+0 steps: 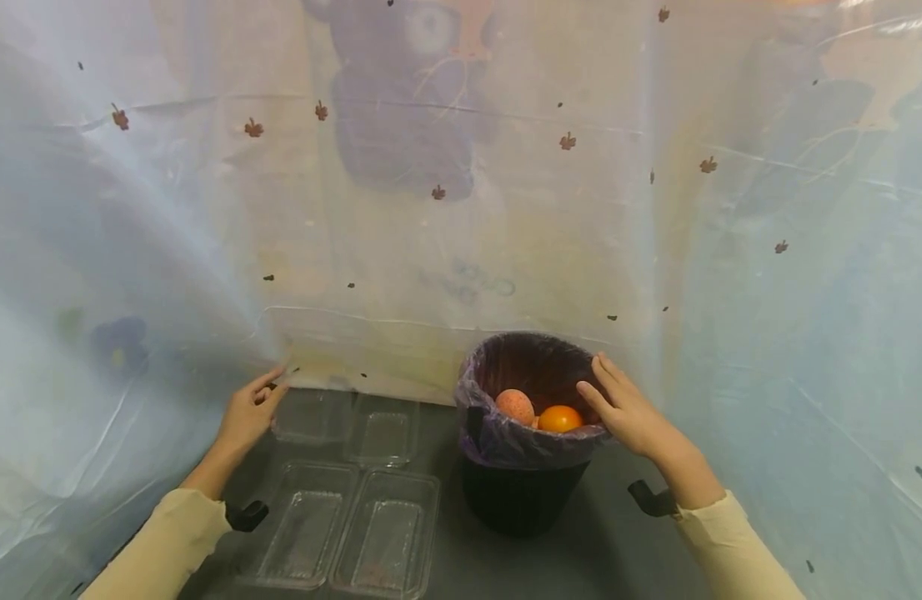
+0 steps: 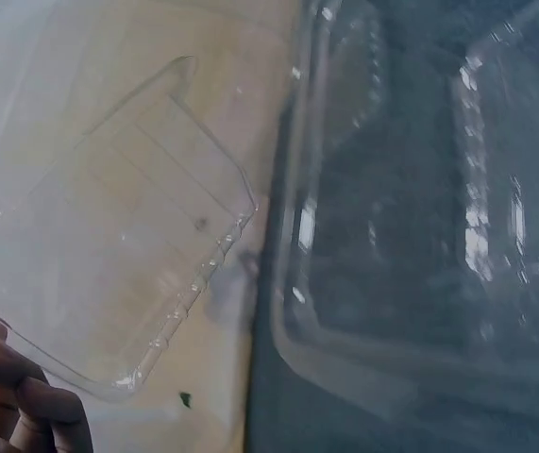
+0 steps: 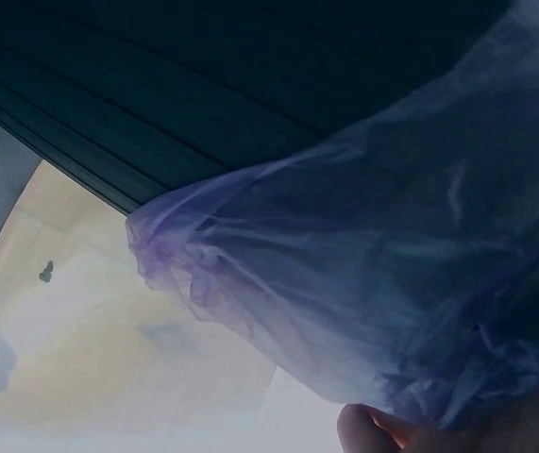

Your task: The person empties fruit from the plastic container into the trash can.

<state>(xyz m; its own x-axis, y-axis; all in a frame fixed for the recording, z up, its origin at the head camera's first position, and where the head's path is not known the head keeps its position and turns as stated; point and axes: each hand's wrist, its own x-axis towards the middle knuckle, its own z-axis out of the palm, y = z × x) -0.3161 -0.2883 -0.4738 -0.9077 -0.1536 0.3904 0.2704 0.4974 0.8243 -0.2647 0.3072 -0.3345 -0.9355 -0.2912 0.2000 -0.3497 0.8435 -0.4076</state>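
My left hand (image 1: 253, 414) pinches the edge of a clear plastic container (image 2: 156, 236) between thumb and fingers (image 2: 47, 406), beyond the other containers. The piece is see-through, so its outline is faint in the head view. My right hand (image 1: 629, 410) lies with straight fingers at the right rim of a black bin (image 1: 517, 496) lined with a thin purple bag (image 1: 498, 446). In the bin are a speckled, pinkish-orange ball (image 1: 515, 405) and a glossy orange round fruit (image 1: 560, 418). From the right wrist, the bag (image 3: 307, 264) covers the bin's edge and a fingertip (image 3: 365, 429) shows beside it.
Two clear containers (image 1: 311, 521) lie side by side on the dark table (image 1: 611, 550), left of the bin. Another clear container (image 1: 386, 429) lies behind them. A translucent printed curtain (image 1: 401, 250) encloses the back and both sides.
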